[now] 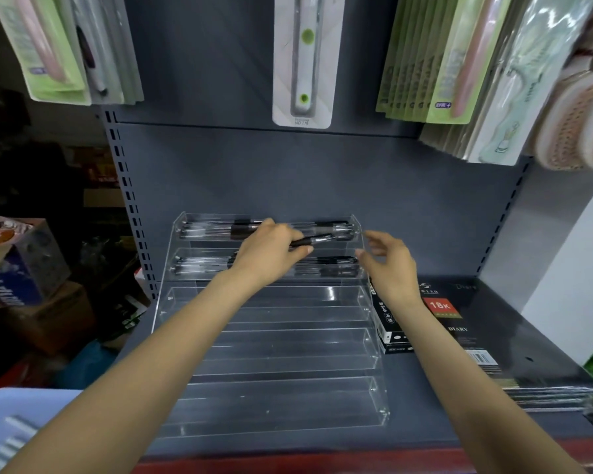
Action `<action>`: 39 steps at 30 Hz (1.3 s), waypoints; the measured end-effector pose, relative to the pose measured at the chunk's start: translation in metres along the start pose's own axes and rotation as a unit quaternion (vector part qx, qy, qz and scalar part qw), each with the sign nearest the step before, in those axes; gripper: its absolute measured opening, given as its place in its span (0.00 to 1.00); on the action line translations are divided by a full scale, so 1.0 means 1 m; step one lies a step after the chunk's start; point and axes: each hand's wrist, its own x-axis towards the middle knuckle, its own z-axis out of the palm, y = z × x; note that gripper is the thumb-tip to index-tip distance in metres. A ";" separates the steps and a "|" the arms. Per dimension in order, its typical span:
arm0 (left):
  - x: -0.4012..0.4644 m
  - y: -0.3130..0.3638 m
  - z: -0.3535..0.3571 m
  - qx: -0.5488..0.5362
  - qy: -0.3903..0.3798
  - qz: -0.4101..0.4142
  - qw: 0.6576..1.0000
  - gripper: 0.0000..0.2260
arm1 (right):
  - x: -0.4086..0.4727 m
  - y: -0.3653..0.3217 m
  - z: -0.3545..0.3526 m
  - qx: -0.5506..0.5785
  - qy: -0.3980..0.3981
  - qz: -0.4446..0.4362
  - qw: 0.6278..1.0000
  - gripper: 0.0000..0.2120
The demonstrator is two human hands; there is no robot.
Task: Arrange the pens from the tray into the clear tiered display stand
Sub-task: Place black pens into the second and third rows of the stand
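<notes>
While the upper two tiers of the clear tiered display stand [271, 340] already carry rows of black pens [332, 265], one black pen [314, 239] is pinched between the thumb and curled fingers of the left hand [271, 251] in front of the topmost tier, at about twelve o'clock in the view. Its long axis is laid nearly level, left to right, with the tip pointed toward three o'clock and slightly up, roughly parallel to the tier troughs. The right hand [389, 265] is held just beside that tip, at three o'clock from it, its fingers loosely spread and nothing gripped. The left hand is judged the nearer to the placing, the top trough being at twelve o'clock from its fingers. The pale blue tray [24, 412] is seen at eight o'clock, its contents blurred.
</notes>
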 end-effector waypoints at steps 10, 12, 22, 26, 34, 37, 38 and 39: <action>-0.006 0.007 -0.012 -0.103 -0.004 0.066 0.992 0.11 | -0.007 -0.033 0.001 0.213 -0.081 -0.039 0.973 0.08; -0.013 0.000 -0.017 -0.152 0.015 0.054 0.987 0.09 | -0.007 -0.028 -0.001 0.220 -0.071 -0.024 0.972 0.08; -0.045 -0.016 0.018 -0.042 -0.001 0.063 0.997 0.06 | -0.020 0.005 0.000 -0.036 -0.020 0.016 0.999 0.19; -0.049 -0.011 0.029 -0.004 0.011 0.057 0.998 0.08 | -0.025 0.013 -0.001 0.021 -0.069 0.046 0.996 0.26; -0.039 0.003 0.037 0.182 -0.028 0.089 0.979 0.09 | -0.037 0.029 0.001 0.047 -0.084 0.089 0.991 0.26; -0.037 0.000 0.034 0.197 -0.061 0.069 0.976 0.07 | -0.038 0.028 -0.001 0.042 -0.086 0.089 0.991 0.26; -0.037 -0.003 0.032 0.193 -0.071 0.057 0.977 0.07 | -0.039 0.028 -0.001 0.039 -0.086 0.090 0.992 0.26; -0.037 -0.005 0.029 0.187 -0.078 0.043 0.978 0.07 | -0.039 0.028 -0.001 0.037 -0.084 0.091 0.992 0.26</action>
